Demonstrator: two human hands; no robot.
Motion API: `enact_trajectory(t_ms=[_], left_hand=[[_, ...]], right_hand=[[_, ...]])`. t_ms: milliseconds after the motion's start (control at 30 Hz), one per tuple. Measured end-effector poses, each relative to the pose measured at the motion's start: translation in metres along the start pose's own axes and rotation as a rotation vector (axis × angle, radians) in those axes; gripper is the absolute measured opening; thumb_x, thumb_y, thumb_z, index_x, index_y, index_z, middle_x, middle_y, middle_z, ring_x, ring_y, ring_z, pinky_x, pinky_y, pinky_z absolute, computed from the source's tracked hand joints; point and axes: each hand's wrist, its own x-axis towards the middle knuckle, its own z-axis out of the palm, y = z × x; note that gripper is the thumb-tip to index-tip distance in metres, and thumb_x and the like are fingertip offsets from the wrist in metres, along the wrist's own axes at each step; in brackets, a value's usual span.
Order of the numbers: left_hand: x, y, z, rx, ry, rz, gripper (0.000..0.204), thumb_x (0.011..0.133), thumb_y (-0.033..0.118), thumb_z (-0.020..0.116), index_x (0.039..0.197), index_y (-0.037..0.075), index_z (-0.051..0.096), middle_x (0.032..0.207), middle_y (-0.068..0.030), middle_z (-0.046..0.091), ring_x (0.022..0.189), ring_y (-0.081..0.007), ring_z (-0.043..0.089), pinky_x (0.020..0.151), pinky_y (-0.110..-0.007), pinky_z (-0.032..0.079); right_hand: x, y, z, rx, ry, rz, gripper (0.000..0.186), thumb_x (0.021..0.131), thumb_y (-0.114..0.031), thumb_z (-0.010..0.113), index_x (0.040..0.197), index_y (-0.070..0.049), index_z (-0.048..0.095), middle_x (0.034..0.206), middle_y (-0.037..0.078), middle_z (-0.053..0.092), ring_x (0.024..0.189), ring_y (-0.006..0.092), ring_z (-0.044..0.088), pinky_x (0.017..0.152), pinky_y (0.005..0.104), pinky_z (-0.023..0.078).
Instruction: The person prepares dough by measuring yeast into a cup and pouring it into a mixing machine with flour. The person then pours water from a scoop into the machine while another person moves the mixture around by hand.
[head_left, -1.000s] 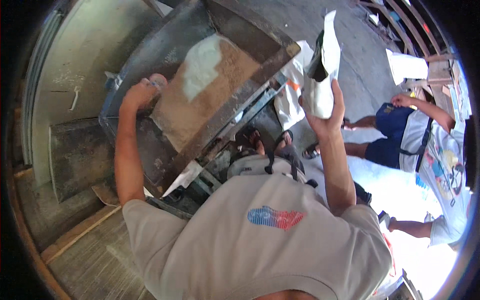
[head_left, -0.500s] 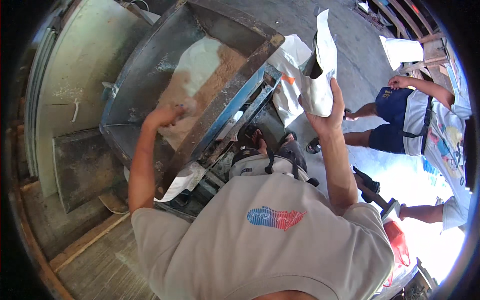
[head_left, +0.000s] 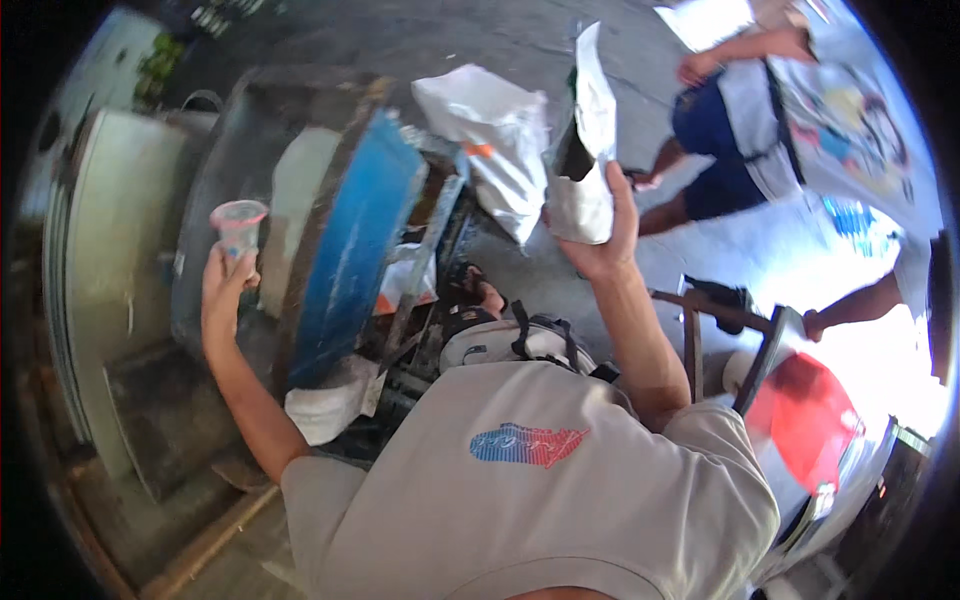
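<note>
My left hand (head_left: pixel 228 285) is closed around the lower part of a clear plastic cup (head_left: pixel 240 228) with a pink rim. It holds the cup up over the near-left part of a deep metal trough (head_left: pixel 350 255) with a blue outer side. Pale powder (head_left: pixel 305 172) lies inside the trough; how full the cup is cannot be made out. In my right hand (head_left: pixel 603 235) a narrow white bag (head_left: pixel 582 200) stands upright, gripped near its bottom. Its dark mouth gapes, with one side rising tall above it.
A large white sack (head_left: pixel 490 125) with an orange mark stands on the floor beyond the trough. Another person (head_left: pixel 735 130) in dark shorts is at the right. A red plastic bag (head_left: pixel 805 410) is at the lower right, and a pale panel (head_left: pixel 115 260) leans at the left.
My left hand has risen out of the powder and moved left, with the cup now plainly visible in it. My right hand still holds the white bag. The view has shifted.
</note>
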Motion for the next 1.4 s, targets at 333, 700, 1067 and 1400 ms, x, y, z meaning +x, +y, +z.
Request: enact_trajectory(t_ms=[333,700,1067,1400], left_hand=[[-0.142,0.151,0.392,-0.748,-0.826,0.477,0.071,0.083,0.043,0.06,0.135,0.005,0.031,0.125,-0.0168,0.049,0.107,-0.029,0.053,0.086,-0.042,0.047],[-0.315,0.219,0.558,-0.482,-1.482,0.71,0.085,0.065,0.012,0.079,0.13,-0.003,0.027,0.117,-0.0122,0.049,0.104,-0.0204,0.054,0.087,-0.033,0.046],[-0.364,0.306,0.646,-0.669,-1.842,0.828,0.055,0.065,0.011,0.077,0.113,-0.003,0.053,0.116,-0.0127,0.054,0.106,-0.0212,0.052,0.093,-0.033,0.041],[-0.424,0.391,0.728,-0.645,-2.212,1.201,0.044,0.066,0.022,0.078,0.1,0.001,0.061,0.108,-0.0119,0.052,0.103,-0.025,0.049,0.09,-0.035,0.039]], right_hand=[[-0.181,-0.101,-0.101,0.265,0.053,-0.425,0.047,0.09,-0.044,0.044,0.124,-0.012,0.047,0.117,0.011,0.055,0.101,0.0295,0.055,0.09,0.0492,0.044],[-0.365,-0.173,-0.186,-0.021,0.296,-1.285,0.04,0.081,-0.012,0.064,0.117,-0.007,0.047,0.105,0.007,0.057,0.1,0.0201,0.056,0.086,0.0353,0.048],[-0.476,-0.193,-0.139,-0.797,0.989,-1.322,0.053,0.076,-0.01,0.07,0.122,-0.003,0.044,0.115,0.009,0.053,0.108,0.0172,0.05,0.092,0.0347,0.041],[-0.517,-0.267,-0.097,-0.739,1.393,-1.758,0.037,0.081,-0.019,0.067,0.11,0.001,0.057,0.103,0.005,0.061,0.093,0.0125,0.056,0.079,0.0277,0.046]])
